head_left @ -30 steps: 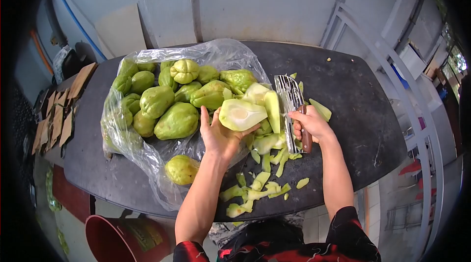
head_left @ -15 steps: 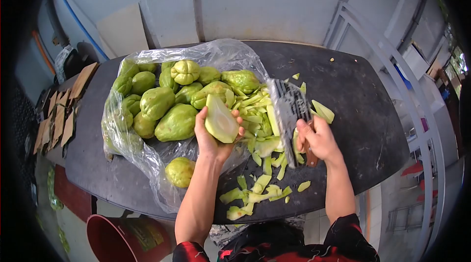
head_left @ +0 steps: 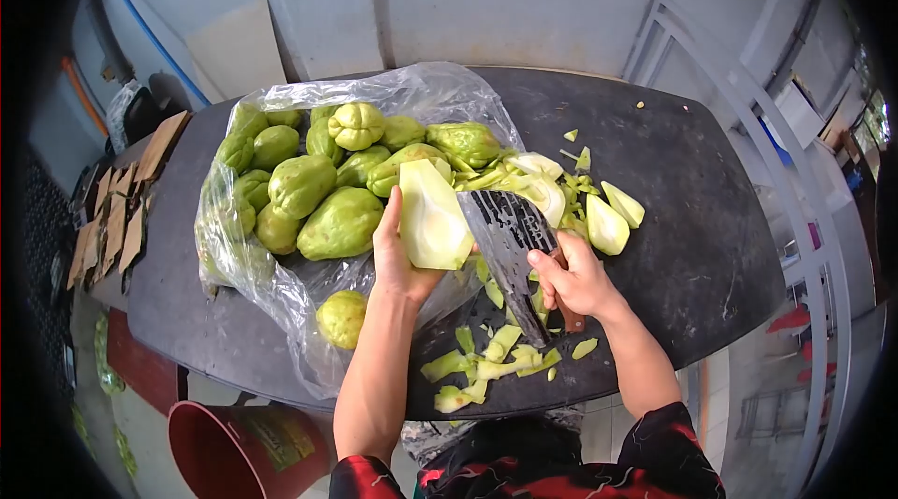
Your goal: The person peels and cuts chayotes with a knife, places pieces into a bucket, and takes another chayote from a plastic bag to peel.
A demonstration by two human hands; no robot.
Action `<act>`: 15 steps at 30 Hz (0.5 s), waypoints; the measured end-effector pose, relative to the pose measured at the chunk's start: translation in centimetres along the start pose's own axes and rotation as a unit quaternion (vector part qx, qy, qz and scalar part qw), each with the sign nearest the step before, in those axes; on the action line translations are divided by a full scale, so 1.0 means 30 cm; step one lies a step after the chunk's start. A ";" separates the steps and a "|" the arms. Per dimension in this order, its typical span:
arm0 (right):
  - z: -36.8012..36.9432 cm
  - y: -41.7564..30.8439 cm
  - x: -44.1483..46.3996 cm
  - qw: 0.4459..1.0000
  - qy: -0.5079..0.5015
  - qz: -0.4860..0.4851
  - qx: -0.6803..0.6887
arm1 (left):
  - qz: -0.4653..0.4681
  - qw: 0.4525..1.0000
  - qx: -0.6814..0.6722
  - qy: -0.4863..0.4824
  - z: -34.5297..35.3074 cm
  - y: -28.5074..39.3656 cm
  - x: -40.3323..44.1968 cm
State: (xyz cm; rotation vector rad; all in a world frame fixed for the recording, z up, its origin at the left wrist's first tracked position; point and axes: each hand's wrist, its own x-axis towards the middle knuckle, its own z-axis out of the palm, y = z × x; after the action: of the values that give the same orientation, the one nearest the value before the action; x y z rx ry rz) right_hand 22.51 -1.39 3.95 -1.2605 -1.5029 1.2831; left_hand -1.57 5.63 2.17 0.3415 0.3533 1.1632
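Observation:
My left hand [head_left: 400,265] is closed around a peeled chayote [head_left: 434,223], its pale cut face turned up. In my right hand [head_left: 582,276] is a cleaver [head_left: 510,242], gripped by its brown handle. The wide dark blade, wet and streaked, is tilted close to the chayote's right side; whether the edge touches it I cannot tell. Behind the blade lie pale cut chayote pieces [head_left: 545,198]. Two wedges [head_left: 608,224] rest to the right. Green peelings [head_left: 500,349] are scattered below the blade.
Unpeeled chayotes [head_left: 301,187] fill a clear plastic bag [head_left: 267,298] on the dark table [head_left: 673,284]; one chayote [head_left: 343,318] lies nearer me. A red bin [head_left: 201,448] stands below the front edge. Cardboard pieces [head_left: 117,209] are at left, a metal frame [head_left: 795,190] at right.
The cleaver has swung left and down, up to the held chayote. That chayote has turned, showing a broader cut face. Another pale wedge and larger cut pieces now show at right and behind the blade.

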 end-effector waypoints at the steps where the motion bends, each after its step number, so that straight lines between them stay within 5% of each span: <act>1: -0.004 0.005 -0.002 1.000 0.000 0.001 0.001 | 0.005 1.000 0.021 -0.020 0.005 0.001 -0.004; 15: -0.031 0.028 -0.009 0.999 -0.005 -0.022 -0.029 | 0.045 0.997 0.054 -0.015 0.020 0.011 -0.015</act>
State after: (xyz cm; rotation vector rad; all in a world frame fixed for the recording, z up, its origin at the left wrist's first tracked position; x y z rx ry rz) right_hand 23.62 -1.45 3.32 -1.2534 -1.5763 1.2260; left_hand -1.75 5.27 2.90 0.4723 0.3789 1.2279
